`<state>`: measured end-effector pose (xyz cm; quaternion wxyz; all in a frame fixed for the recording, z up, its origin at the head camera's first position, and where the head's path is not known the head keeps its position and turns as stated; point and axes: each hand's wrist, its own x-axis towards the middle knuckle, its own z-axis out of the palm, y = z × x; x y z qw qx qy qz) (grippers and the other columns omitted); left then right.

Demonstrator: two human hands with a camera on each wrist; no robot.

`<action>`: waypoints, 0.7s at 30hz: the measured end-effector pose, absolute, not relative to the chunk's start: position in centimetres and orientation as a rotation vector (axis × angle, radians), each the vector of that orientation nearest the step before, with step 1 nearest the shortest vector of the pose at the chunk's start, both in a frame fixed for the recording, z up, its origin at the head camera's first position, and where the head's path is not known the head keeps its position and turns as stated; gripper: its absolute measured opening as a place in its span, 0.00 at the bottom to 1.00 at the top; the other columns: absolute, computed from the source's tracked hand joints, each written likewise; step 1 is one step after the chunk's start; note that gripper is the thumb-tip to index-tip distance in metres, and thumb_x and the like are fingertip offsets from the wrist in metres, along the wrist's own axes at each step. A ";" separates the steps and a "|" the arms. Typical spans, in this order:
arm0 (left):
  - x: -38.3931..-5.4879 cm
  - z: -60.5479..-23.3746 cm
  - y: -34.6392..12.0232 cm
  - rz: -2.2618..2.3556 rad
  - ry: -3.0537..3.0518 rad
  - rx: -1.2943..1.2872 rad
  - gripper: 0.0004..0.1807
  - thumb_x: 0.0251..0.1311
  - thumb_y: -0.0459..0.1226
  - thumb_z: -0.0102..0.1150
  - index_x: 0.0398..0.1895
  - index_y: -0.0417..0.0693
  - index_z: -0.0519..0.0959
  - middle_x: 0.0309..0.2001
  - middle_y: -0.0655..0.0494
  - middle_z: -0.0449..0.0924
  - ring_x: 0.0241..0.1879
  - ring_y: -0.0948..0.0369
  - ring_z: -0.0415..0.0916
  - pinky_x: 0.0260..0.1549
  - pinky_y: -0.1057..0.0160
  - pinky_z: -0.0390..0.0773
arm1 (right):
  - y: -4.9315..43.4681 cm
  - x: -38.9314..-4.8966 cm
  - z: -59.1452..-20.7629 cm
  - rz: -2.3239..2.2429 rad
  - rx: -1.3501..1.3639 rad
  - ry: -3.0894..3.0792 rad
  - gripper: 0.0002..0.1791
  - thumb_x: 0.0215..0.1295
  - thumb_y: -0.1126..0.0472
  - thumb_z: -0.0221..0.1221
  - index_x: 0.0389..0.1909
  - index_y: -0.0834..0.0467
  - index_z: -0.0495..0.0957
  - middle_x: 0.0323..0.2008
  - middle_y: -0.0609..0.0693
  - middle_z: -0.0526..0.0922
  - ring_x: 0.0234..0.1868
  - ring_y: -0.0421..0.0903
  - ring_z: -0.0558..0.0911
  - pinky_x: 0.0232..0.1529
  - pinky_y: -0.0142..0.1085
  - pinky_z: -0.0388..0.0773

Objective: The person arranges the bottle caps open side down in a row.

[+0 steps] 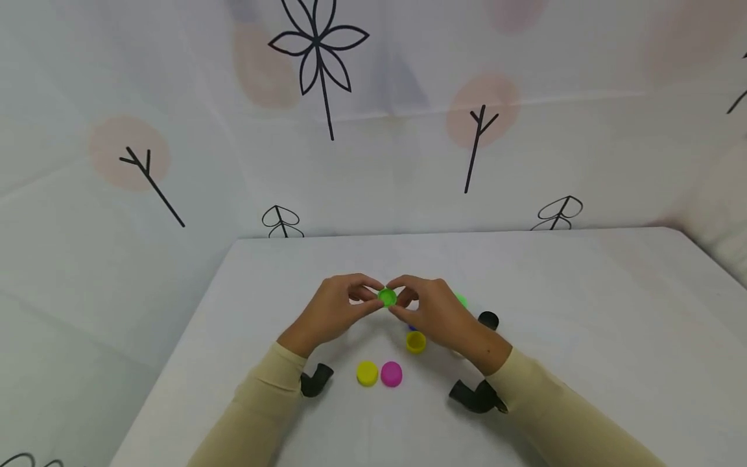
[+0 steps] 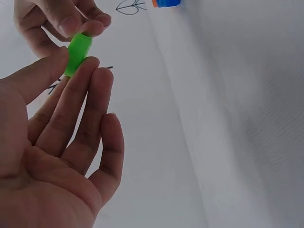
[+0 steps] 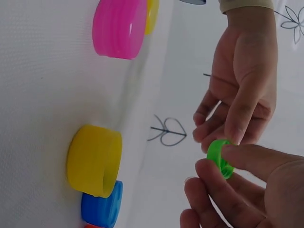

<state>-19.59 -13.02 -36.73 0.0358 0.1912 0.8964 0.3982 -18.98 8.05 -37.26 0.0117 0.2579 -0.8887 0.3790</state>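
Observation:
A small bright green bottle cap is held up above the table, its hollow side facing the head camera. My left hand pinches it between thumb and fingertips from the left. From the other side my right hand pinches the same cap, so the two hands nearly meet. The left wrist view shows the green cap edge-on between both sets of fingertips. In the right wrist view, the left hand reaches in from above, and the cap's ridged inside partly shows.
A yellow cap and a pink cap sit side by side on the white table. Another yellow cap lies beside a partly hidden blue cap. Black elbow-shaped pieces lie near both forearms.

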 end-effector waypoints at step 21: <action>-18.8 -36.4 -12.2 1.014 2.978 0.909 0.12 0.57 0.37 0.72 0.45 0.52 0.86 0.38 0.63 0.89 0.40 0.66 0.85 0.49 0.58 0.83 | 8.7 -19.2 -36.8 1.479 0.687 -2.812 0.13 0.72 0.49 0.59 0.44 0.54 0.83 0.34 0.52 0.88 0.35 0.44 0.84 0.40 0.37 0.80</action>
